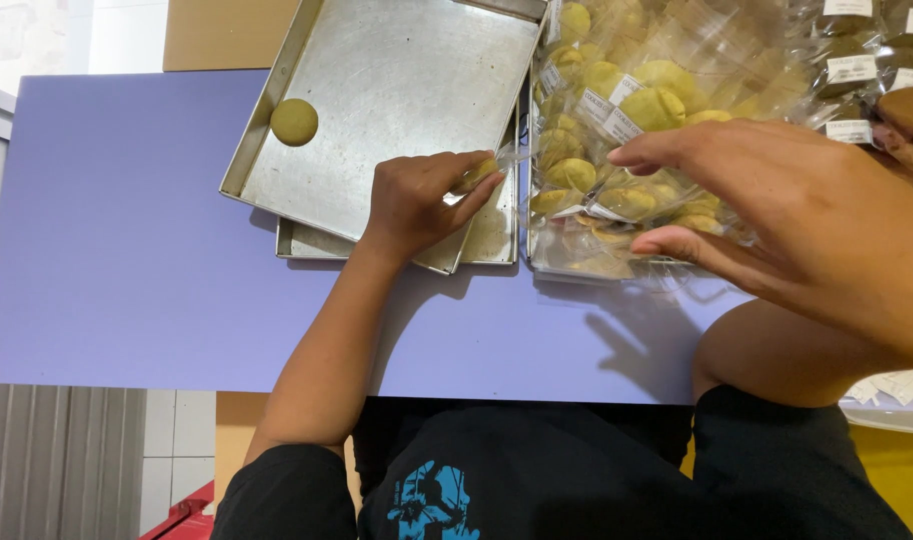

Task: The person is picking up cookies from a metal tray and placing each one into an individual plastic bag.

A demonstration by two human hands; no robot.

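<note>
- the bagged yellow-green cookie (479,172) sits pinched in my left hand (416,200), over the near edge of the stacked baking trays (396,90); its clear wrapper tail points right, toward the heap of bagged cookies.
- i judge the left hand nearer by far: its fingers are closed on the cookie, thumb below, wrist bent, forearm running back toward my body.
- my right hand (796,210) hovers over the tray of bagged cookies (626,110), just right of the cookie, fingers spread, thumb and forefinger apart, holding nothing i can see.
- one bare green cookie (294,122) lies alone at the top tray's left rim, well apart from both hands.
- everything rests on a lilac table (126,250).
</note>
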